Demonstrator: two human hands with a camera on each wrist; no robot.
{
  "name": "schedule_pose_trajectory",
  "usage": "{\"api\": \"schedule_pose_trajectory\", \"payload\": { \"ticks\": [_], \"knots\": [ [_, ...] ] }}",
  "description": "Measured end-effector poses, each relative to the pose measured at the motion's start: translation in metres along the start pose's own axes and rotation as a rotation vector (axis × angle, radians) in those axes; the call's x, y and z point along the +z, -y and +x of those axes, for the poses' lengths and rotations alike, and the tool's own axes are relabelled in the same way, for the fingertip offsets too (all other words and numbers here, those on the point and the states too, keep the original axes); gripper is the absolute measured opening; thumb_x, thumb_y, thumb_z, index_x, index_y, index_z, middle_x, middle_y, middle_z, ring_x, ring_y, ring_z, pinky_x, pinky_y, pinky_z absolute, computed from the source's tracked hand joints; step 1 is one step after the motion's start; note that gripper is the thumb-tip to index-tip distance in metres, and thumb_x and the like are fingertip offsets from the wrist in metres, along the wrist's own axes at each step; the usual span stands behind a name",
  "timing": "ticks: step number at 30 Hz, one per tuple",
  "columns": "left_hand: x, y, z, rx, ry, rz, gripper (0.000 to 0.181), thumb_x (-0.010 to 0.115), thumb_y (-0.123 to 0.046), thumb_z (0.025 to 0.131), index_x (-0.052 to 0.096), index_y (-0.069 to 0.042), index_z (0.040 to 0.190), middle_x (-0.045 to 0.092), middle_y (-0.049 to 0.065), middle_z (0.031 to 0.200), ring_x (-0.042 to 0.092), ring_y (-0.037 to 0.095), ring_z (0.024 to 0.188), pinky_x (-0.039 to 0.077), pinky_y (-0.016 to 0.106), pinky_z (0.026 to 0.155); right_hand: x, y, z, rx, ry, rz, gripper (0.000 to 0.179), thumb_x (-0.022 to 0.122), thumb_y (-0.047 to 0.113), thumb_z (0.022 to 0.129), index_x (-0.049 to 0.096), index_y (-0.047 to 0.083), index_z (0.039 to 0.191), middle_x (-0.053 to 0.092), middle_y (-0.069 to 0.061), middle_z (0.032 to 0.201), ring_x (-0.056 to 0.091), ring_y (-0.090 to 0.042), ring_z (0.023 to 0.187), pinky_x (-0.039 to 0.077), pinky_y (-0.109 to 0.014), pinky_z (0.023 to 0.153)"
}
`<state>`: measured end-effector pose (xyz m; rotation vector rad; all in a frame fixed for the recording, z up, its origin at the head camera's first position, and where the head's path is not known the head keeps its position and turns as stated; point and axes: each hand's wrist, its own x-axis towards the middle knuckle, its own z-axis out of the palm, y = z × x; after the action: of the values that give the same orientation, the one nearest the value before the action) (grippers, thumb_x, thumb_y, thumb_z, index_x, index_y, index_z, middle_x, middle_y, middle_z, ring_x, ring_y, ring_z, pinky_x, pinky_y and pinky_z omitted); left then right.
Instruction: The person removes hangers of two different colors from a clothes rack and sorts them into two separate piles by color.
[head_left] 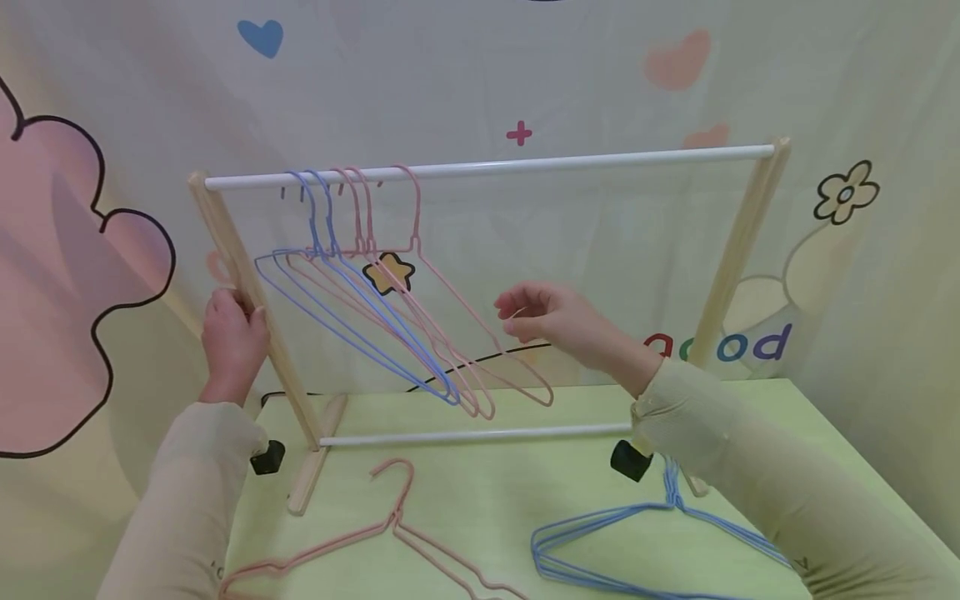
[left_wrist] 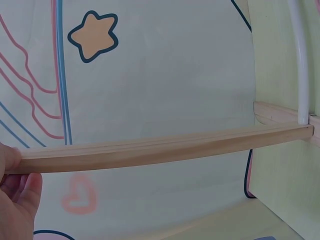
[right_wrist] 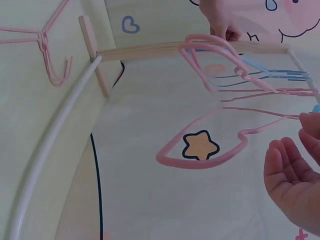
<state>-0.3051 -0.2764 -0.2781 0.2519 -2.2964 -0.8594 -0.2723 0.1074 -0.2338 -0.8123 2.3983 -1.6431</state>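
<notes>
Steadying the wooden rack's left post (head_left: 251,321) with gripping left hand (head_left: 232,337), right hand (head_left: 551,321) loosely open, empty, beside the nearest hung pink hanger (head_left: 457,321), risking knocking it off the rail (head_left: 487,167).

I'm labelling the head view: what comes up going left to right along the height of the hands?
Left hand gripping the rack's wooden left post → blue hangers → pink hangers → right hand → wooden right post.
</notes>
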Motion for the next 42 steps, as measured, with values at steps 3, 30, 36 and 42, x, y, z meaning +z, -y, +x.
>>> {"api": "schedule_pose_trajectory", "payload": {
  "ticks": [3, 30, 36, 42],
  "knots": [
    [0.0, -0.001, 0.0, -0.001, 0.0, -0.004, 0.027, 0.046, -0.012, 0.088, 0.04, 0.007, 0.107, 0.045, 0.024, 0.103, 0.044, 0.039, 0.094, 0.035, 0.049, 0.083, 0.003, -0.005, 0.01, 0.02, 0.003, -0.03, 0.033, 0.056, 0.005, 0.083, 0.051, -0.001, 0.116, 0.055, -0.016, 0.109, 0.056, -0.02, 0.096, 0.049, -0.031, 0.079],
    [-0.001, -0.004, -0.002, -0.01, -0.007, -0.007, 0.028, 0.048, -0.01, 0.086, 0.041, 0.008, 0.107, 0.044, 0.025, 0.103, 0.044, 0.04, 0.094, 0.034, 0.048, 0.084, -0.002, 0.014, 0.02, 0.13, 0.018, -0.161, 0.008, 0.051, 0.001, 0.086, 0.051, -0.004, 0.092, 0.048, -0.004, 0.071, 0.049, -0.015, 0.061, 0.046, -0.025, 0.055],
    [0.0, -0.005, -0.001, -0.021, 0.003, -0.011, 0.028, 0.048, -0.011, 0.087, 0.041, 0.007, 0.108, 0.045, 0.024, 0.103, 0.044, 0.039, 0.095, 0.035, 0.048, 0.085, -0.03, 0.014, -0.002, 0.101, -0.001, -0.231, 0.009, 0.052, 0.001, 0.085, 0.051, -0.005, 0.092, 0.049, -0.005, 0.071, 0.049, -0.014, 0.061, 0.046, -0.024, 0.056],
    [-0.001, -0.002, 0.0, -0.031, 0.023, -0.006, 0.029, 0.045, -0.013, 0.088, 0.039, 0.006, 0.109, 0.044, 0.024, 0.106, 0.044, 0.038, 0.095, 0.037, 0.048, 0.083, -0.054, 0.015, -0.033, 0.074, -0.027, -0.329, 0.012, 0.053, 0.001, 0.084, 0.053, -0.006, 0.094, 0.052, -0.007, 0.075, 0.05, -0.012, 0.065, 0.048, -0.023, 0.058]
  ]
}}
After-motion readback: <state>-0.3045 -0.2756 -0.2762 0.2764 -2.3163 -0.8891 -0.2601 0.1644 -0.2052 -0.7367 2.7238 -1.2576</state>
